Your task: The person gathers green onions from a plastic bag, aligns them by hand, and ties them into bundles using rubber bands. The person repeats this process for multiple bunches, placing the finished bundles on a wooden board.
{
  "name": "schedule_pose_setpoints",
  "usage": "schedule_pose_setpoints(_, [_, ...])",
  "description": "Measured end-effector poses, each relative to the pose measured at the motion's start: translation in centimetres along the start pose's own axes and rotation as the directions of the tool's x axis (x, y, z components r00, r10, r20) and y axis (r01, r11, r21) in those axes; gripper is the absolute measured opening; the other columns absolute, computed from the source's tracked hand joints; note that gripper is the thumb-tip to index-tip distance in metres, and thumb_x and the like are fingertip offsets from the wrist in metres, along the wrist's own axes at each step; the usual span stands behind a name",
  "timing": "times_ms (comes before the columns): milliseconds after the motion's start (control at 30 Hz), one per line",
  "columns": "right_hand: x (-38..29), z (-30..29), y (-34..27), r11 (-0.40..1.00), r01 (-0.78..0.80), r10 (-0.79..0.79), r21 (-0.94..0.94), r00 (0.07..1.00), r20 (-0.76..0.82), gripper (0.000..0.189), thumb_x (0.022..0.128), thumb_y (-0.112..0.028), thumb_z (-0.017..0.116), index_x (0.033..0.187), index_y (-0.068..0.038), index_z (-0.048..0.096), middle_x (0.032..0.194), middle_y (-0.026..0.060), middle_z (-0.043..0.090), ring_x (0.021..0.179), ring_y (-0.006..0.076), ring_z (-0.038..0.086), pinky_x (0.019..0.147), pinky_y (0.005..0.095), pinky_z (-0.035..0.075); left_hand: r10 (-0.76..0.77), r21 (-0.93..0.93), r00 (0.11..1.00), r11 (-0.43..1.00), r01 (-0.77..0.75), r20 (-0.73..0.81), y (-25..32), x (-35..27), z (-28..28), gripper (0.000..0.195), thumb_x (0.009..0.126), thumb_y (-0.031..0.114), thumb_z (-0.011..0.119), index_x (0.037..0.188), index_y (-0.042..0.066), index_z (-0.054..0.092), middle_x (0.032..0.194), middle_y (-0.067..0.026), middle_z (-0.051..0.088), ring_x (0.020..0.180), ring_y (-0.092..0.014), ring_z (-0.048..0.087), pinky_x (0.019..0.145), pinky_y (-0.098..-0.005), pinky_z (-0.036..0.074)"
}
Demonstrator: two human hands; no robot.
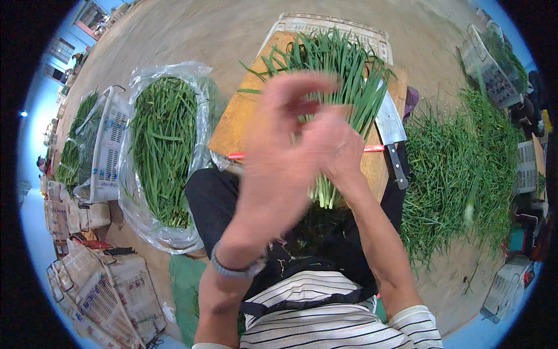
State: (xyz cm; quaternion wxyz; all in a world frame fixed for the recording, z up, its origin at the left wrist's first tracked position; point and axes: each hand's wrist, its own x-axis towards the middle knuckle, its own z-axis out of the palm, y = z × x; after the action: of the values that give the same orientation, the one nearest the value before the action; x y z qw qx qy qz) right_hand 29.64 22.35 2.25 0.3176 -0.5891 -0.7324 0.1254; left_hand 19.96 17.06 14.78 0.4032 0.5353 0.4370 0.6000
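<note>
A bunch of garlic chives [338, 78] lies on a wooden board [231, 131] before me, its leaves fanned at the far end. The pale cut-looking stem ends [324, 196] point toward my lap. My left hand [279, 139] is raised over the bunch, blurred, with its fingers curved. Against it or just behind it, my right hand [342, 144] is above the stems; whether it grips anything is hidden by blur and overlap. To the right of the bunch a cleaver [389, 115] rests on the board, black handle toward me. A red printed strip [374, 148] crosses the board's near part.
On the left stands a plastic-lined container of chives [163, 144], beside a white crate [111, 144]. A heap of loose greens [453, 174] covers the floor at right, with one blurred stalk [470, 211] over it. Stacked crates [113, 296] are at lower left.
</note>
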Motion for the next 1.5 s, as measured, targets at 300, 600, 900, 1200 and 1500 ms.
schedule_pose_setpoints(300, [-0.1,0.4,-0.5,0.982,-0.003,0.026,0.191,0.992,-0.121,0.015,0.080,-0.018,0.063,0.078,-0.005,0.057,0.070,0.0132,0.063,0.064,0.0336,0.062,0.057,0.0430,0.048,-0.350,0.363,0.924,0.850,0.382,-0.153,-12.1,-9.9,-3.8,0.017,0.083,0.009,0.065,0.089,-0.002,0.055,0.076,-0.0091,0.052,0.064,-0.016,0.050,0.061,-0.0290,0.043])
schedule_pose_setpoints(600, [0.2,0.6,0.0,0.960,-0.068,0.105,0.271,0.987,-0.123,0.012,0.085,-0.014,0.062,0.086,-0.002,0.062,0.064,0.0060,0.062,0.055,0.0130,0.057,0.054,0.0296,0.044,-0.371,0.421,0.912,0.809,0.409,-0.175,-12.0,-9.8,-2.6,0.011,0.086,0.006,0.063,0.085,0.000,0.053,0.071,-0.0013,0.051,0.061,-0.006,0.043,0.056,-0.0228,0.039])
schedule_pose_setpoints(900, [-2.0,-3.6,0.6,0.707,-0.095,0.372,0.701,0.893,-0.254,0.010,0.090,-0.007,0.055,0.096,0.000,0.056,0.084,0.0021,0.057,0.075,0.0082,0.050,0.069,0.0235,0.043,-0.287,0.419,0.938,0.840,0.344,-0.195,-12.0,-10.1,-3.4,0.014,0.086,0.009,0.060,0.086,-0.002,0.052,0.079,-0.0140,0.055,0.066,-0.024,0.054,0.065,-0.0359,0.046])
schedule_pose_setpoints(1200, [-9.2,-4.0,4.4,0.684,-0.456,0.483,0.569,0.868,0.116,0.018,0.089,-0.010,0.056,0.103,0.003,0.056,0.091,0.0102,0.063,0.081,0.0153,0.060,0.075,0.0298,0.048,-0.223,0.340,0.958,0.900,0.273,-0.179,-13.9,-6.3,-4.5,0.032,0.090,0.015,0.056,0.113,-0.005,0.047,0.092,-0.0154,0.057,0.081,-0.024,0.057,0.078,-0.0353,0.045])
schedule_pose_setpoints(1500, [-8.1,-2.4,2.8,0.784,-0.375,0.369,0.495,0.922,0.114,0.016,0.084,-0.005,0.058,0.096,0.003,0.052,0.083,0.0156,0.062,0.075,0.0250,0.062,0.070,0.0364,0.048,-0.137,0.394,0.974,0.897,0.199,-0.181,-14.3,-5.0,-4.2,0.022,0.088,0.013,0.057,0.102,-0.003,0.051,0.086,-0.0143,0.056,0.083,-0.026,0.056,0.077,-0.0357,0.044])
